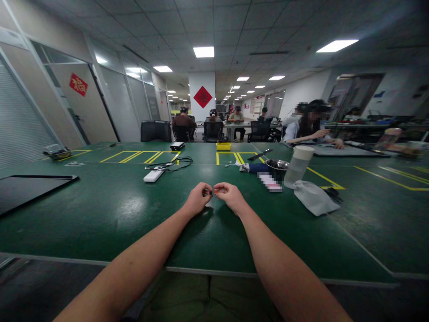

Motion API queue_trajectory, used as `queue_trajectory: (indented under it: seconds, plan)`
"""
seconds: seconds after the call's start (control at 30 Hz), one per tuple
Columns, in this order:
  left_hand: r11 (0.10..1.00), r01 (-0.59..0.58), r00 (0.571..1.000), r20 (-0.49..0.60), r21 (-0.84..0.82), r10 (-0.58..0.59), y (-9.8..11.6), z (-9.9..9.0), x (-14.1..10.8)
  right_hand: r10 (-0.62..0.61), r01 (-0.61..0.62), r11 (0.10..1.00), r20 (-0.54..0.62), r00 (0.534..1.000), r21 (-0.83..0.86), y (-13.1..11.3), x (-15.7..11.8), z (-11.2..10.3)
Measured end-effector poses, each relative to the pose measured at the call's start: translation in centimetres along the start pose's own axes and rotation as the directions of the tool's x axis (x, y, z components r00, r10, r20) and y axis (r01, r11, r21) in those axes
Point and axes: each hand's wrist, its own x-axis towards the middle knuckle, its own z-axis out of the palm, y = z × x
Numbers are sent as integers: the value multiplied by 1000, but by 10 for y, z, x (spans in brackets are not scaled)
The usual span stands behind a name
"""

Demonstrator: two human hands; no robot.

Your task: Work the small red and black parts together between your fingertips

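Fingers (203, 185) curled on the left hand (198, 197), but I couldn't tell if they gripped anything; the right hand (229, 195) pinched an orange bit (216, 192) nearby.

yellow tray (223, 147) | metal bowl (279, 171) | translucent bottle (298, 166) | white pouch (315, 199) | 2 red signs (203, 97)

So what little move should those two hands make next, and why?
Perhaps bring the right hand slightly closer to the left hand: the right seems to pinch a small orange piece, the left a small dark piece, and only a narrow gap separates the hands.
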Motion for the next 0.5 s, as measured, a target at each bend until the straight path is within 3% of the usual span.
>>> queue_trajectory:
  seconds: [0.3, 0.5]
  plan:
    - [999, -29, 1000, 0, 29, 29, -9, 1, 1, -10, 10, 1000, 9, 1000, 2, 5, 1, -1]
    - [998, -37, 999, -10, 45, 38, 1, 0, 0, -6, 6, 1000, -8, 1000, 15, 1, 0, -1]
